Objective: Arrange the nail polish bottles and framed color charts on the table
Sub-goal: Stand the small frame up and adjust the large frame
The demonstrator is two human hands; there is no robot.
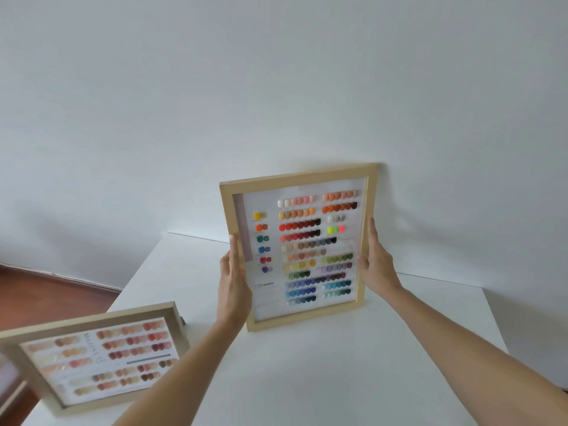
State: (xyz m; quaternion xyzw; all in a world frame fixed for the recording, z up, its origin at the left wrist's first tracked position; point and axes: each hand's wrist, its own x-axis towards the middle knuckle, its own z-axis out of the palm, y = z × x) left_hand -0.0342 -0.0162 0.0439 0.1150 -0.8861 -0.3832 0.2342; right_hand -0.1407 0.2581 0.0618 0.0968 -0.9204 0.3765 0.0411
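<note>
The left hand (232,290) and right hand (377,265) grip the rainbow chart (302,244) by its sides, upright near the table's (307,379) far edge; the nude-tone chart (98,358) lies at the near-left corner. No bottles in view.

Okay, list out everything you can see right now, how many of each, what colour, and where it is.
Multicolour chart frame: one, light wood frame, rows of many-coloured swatches; upright near the table's far edge by the wall, held on both sides.
Nude-tone chart frame: one, light wood frame, beige, pink and brown swatches; at the table's near-left corner, front facing the camera.
Table: one, white, under both frames.
Wall: white, behind the table.
Floor: reddish-brown wood, at left.
Nail polish bottles: none in view.
Left hand: on the multicolour frame's left edge.
Right hand: on its right edge.
</note>
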